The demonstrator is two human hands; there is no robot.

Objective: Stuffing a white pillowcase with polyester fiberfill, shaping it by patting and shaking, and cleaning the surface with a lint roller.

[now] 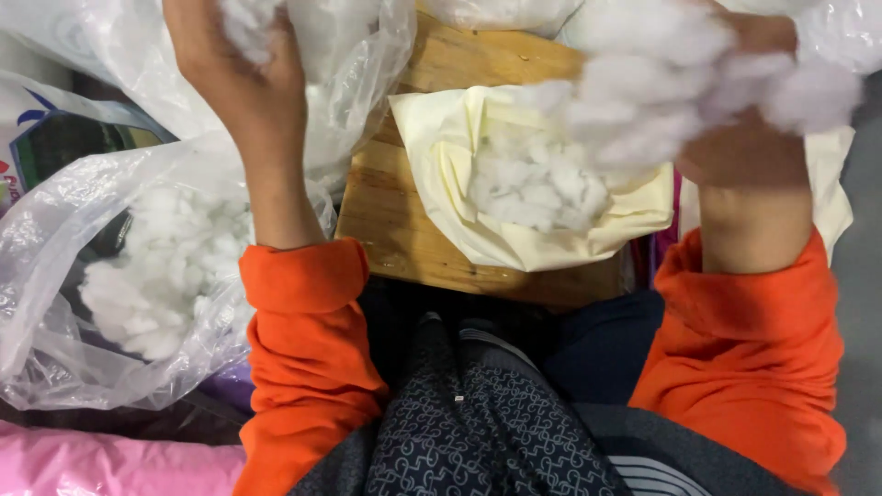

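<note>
Left hand [248, 73] clenched on white stuffing [248, 23] above clear plastic bag [55, 239]; right hand [744, 138] grasping bigger stuffing clump [661, 83], raised over open cream fabric cover [441, 138] near wooden board's [386, 230] front edge, mouth upward for filling.

Orange sleeves [308, 340] with ribbed cuffs, dark patterned trousers [478, 432]

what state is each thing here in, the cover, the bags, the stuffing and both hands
cream fabric cover: open-mouthed, partly filled with white stuffing
clear plastic bag: open, holding stuffing
left hand: closed on a clump of stuffing
right hand: gripping a large tuft
wooden board: flat under the cover
</note>
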